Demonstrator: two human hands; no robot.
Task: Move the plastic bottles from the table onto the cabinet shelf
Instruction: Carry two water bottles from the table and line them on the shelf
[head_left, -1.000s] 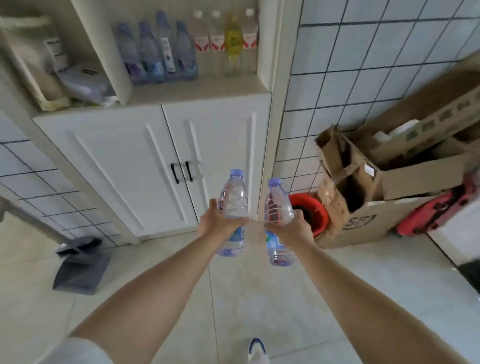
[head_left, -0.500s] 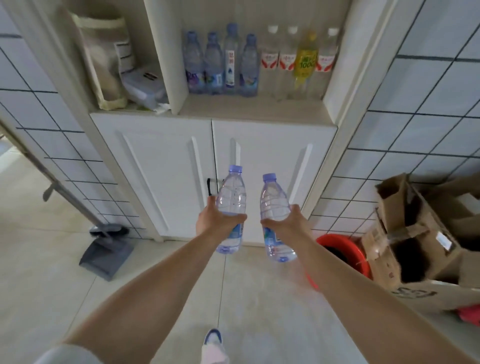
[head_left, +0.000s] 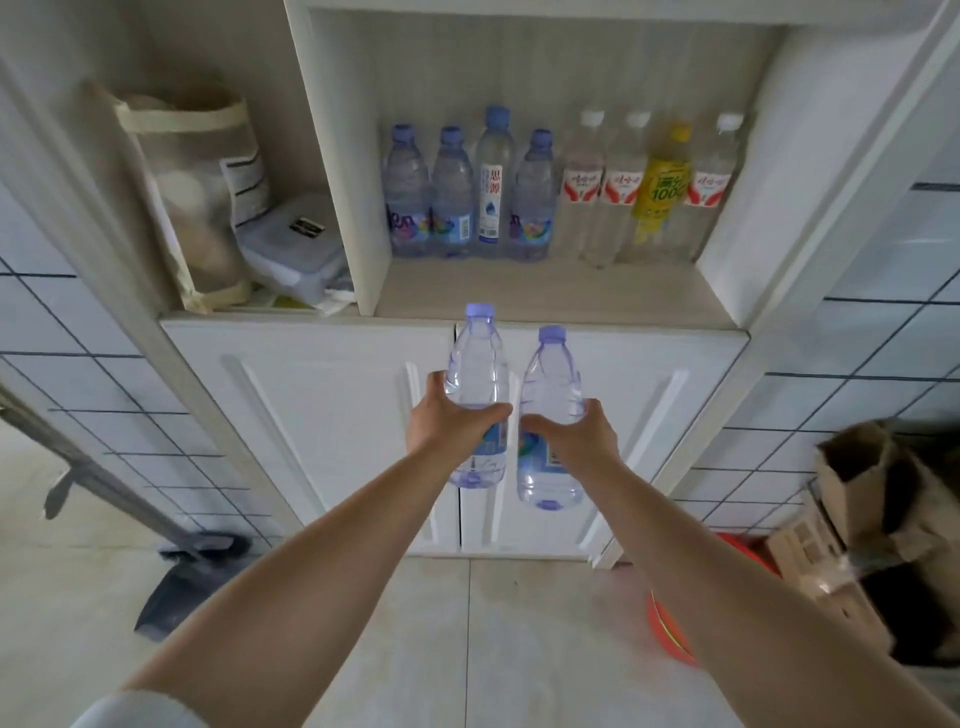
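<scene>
Eight plastic bottles (head_left: 561, 192) already stand on the pale cabinet shelf (head_left: 545, 296). Our left hand (head_left: 447, 421) and right hand (head_left: 576, 436) each wrap a clear blue-capped bottle (head_left: 475, 364), (head_left: 550, 374) below it, unplaced.

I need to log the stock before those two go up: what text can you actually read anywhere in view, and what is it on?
"思源": white label of the tall clear bottle on the shelf.
"100": label of the yellow bottle.
Red-and-white labels on the three white-capped bottles: script too blurred to read.
Labels on the bottle in the left hand and the bottle in the right hand: unreadable.
Sticker on the plastic box: unreadable.
</scene>
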